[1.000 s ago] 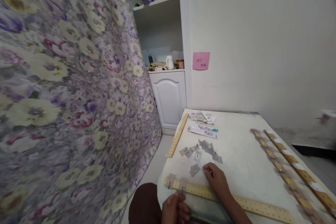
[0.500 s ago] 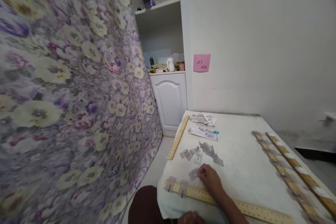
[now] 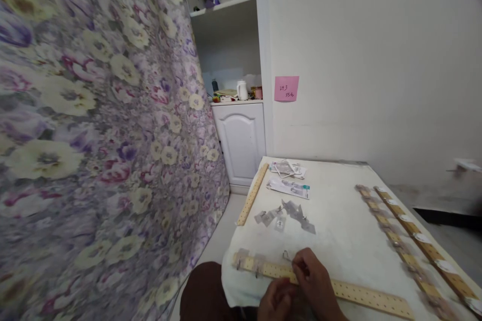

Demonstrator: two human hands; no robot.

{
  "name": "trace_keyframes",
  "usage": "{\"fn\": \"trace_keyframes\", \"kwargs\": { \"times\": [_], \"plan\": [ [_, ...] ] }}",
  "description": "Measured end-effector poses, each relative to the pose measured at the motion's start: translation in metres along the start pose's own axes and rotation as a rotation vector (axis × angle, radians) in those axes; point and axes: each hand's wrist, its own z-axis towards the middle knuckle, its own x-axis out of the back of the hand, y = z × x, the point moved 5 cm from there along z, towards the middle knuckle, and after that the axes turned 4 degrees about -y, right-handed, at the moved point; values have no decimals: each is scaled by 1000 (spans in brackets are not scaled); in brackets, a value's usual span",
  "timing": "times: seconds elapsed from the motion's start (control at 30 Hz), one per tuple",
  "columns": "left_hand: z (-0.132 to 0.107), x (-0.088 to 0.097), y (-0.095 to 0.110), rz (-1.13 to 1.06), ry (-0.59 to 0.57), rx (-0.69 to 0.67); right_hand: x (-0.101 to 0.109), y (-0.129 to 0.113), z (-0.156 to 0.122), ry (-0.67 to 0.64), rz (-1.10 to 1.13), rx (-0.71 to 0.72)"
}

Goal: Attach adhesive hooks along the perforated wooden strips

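Observation:
My right hand (image 3: pixel 312 276) is closed in a pinch above the perforated wooden strip (image 3: pixel 361 295). A small metal hook (image 3: pixel 285 256) juts out from its fingertips. Close beside it, my left hand (image 3: pixel 276 301) has its fingers curled over the strip's near edge. Whatever it grips is hidden, though something greyish and see-through shows faintly between the hands. Near the strip's left end sit two clear plastic pieces with hooks, one of them this clear piece (image 3: pixel 259 263). Further back lie several grey plastic pieces (image 3: pixel 291 207) and a clear one with a round white mark (image 3: pixel 280 223).
Another perforated strip (image 3: pixel 253 194) lies along the table's left edge. Clear packets (image 3: pixel 288 188) lie at the back. On the right are two wooden strips, one with clear pieces (image 3: pixel 395 244), one with white discs (image 3: pixel 422 237). A floral curtain (image 3: pixel 113 135) hangs at left.
My right hand has drawn back toward the near strip, and the plastic piece it touched is gone from its spot. My left hand has risen from the bottom edge to meet it.

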Motion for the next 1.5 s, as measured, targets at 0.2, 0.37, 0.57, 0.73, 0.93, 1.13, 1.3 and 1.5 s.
{"fn": "trace_keyframes", "kwargs": {
  "times": [0.2, 0.37, 0.57, 0.73, 0.93, 1.13, 1.3, 1.5],
  "plan": [
    [6, -7, 0, -165, 1, -23, -8, 1, -26, -28, -42, 184],
    [2, -9, 11, -87, 45, -23, -16, 4, -35, 38, -11, 256],
    [1, -3, 11, -14, 32, 36, -24, 4, -39, 3, 18, 218],
    [2, 0, 8, -43, 5, 78, -19, -1, -40, 17, 60, 184],
    [1, 2, 11, 67, 2, 97, -3, -4, -29, 43, 188, 196],
    [-2, 5, 22, 316, 57, 26, -9, 3, -27, -92, 261, 163],
    [1, 10, 19, 342, 64, 24, -7, 11, -25, -107, 309, 141],
    [3, 10, 12, 265, 14, 33, -5, 21, -23, -72, 220, -66]
  ]
}}
